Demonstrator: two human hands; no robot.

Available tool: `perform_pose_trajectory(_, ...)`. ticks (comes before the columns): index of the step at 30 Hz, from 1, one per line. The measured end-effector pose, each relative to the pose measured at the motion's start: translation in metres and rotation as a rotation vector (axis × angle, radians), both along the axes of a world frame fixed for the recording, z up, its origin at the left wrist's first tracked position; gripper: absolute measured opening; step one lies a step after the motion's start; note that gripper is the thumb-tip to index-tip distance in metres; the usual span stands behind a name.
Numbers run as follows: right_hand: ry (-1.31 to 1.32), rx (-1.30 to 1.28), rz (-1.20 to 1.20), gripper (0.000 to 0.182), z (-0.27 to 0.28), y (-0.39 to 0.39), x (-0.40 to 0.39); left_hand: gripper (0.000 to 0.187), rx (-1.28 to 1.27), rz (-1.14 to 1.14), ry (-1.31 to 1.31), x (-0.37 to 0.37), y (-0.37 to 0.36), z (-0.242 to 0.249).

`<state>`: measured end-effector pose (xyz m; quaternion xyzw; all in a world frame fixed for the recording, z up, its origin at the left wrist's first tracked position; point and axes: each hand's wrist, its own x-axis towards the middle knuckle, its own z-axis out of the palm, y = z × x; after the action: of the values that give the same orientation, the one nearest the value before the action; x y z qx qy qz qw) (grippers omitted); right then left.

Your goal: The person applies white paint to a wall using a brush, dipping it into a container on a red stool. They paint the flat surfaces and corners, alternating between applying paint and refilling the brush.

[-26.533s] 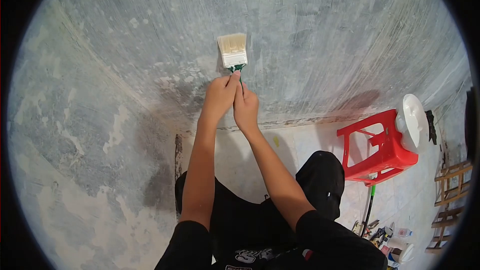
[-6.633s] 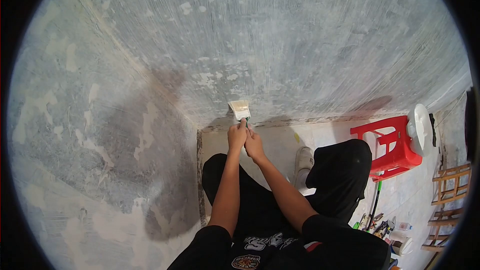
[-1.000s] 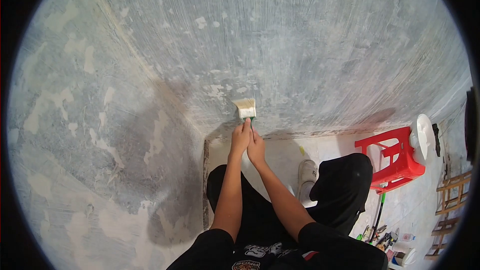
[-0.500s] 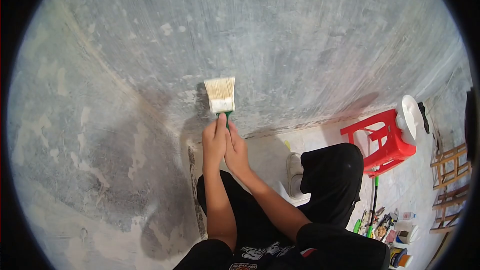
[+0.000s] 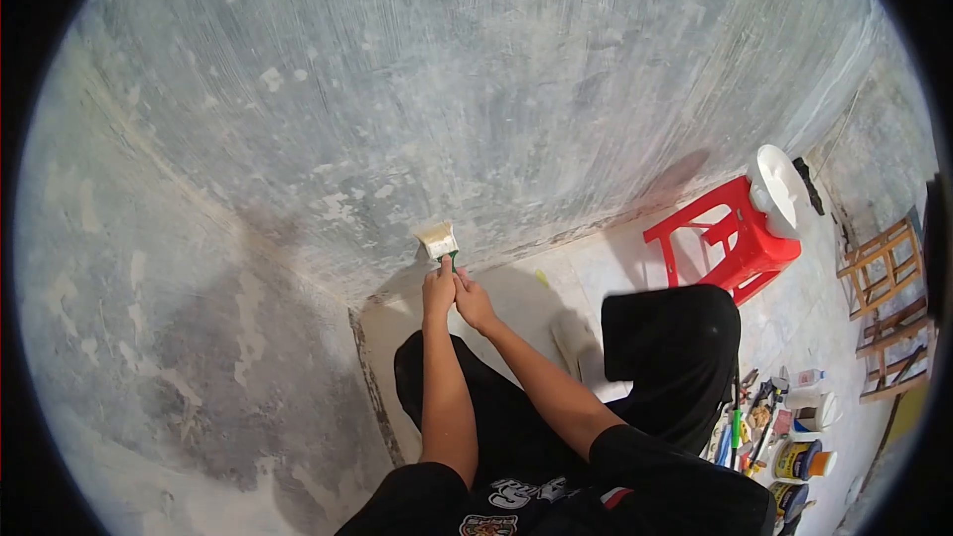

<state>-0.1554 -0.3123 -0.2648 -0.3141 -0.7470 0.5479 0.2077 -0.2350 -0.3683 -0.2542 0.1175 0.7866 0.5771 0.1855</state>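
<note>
Both hands hold one wide paintbrush point(image 5: 437, 240) with pale bristles and a green handle, low on the grey, streaky wall point(image 5: 476, 99). My left hand point(image 5: 439, 292) is closed around the handle. Close beside it on the right, my right hand point(image 5: 475, 302) is also closed on the handle. The bristles are bent and touch the wall just above the floor edge, near the corner.
On the right, a red plastic stool point(image 5: 730, 238) carries a white bowl point(image 5: 776, 189). Tools and paint containers point(image 5: 794, 459) lie on the pale floor at lower right. Wooden frames point(image 5: 882, 268) lean at the far right. My bent knee is between.
Both hands and the brush have moved down the wall and farther from the camera. The bristles, straighter before, are now bent. The view has shifted slightly.
</note>
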Motion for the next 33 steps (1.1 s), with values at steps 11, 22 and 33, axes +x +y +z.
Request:
perform_pose_trajectory(11,-0.296,-0.196,0.095,0.061,0.022,0.074,0.11,0.052,-0.148,-0.743,-0.414,0.057,0.032,0.054)
perform_pose_trajectory(22,-0.073,0.437,-0.272,0.03,0.28,0.254,0.348,0.049,-0.029,-0.852,-0.278,0.097,0.047,0.08)
perform_pose_trajectory(33,-0.905,0.938,-0.258,0.03,0.412,0.505,0.491,0.037,0.079,-0.492,-0.155,0.147,0.095,0.114)
